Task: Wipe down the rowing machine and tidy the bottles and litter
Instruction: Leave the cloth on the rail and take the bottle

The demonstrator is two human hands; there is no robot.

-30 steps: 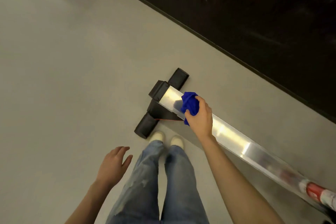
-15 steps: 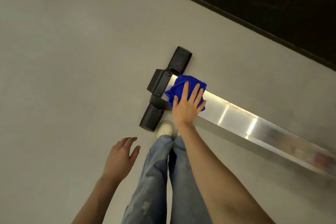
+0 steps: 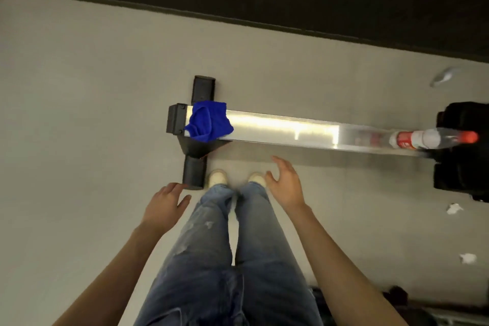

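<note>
In the head view, the blue cloth (image 3: 209,124) lies bunched on the left end of the rowing machine's shiny rail (image 3: 291,127), just beside the black end cap and above the cross foot (image 3: 194,169), left of the frame's centre; neither hand touches it. The left hand (image 3: 165,205), lower left of centre, hangs with fingers loosely spread and holds nothing. The right hand (image 3: 287,185), just below the rail and right of the shoes, is likewise spread wide and empty. A plastic bottle (image 3: 434,137) with a red label and red cap lies on its side on the rail at the right of the frame, by a black block (image 3: 463,167), probably the seat. A crumpled white scrap (image 3: 453,208) and a second scrap (image 3: 467,258) sit on the grey floor (image 3: 79,87) at the lower right. A pale object (image 3: 444,77), too smeared to name, lies at the upper right. The wiping looks paused or finished at this end, though the rail's cleanliness cannot be judged. The tidying seems wholly ahead: bottle, scraps and pale object all lie uncollected.
</note>
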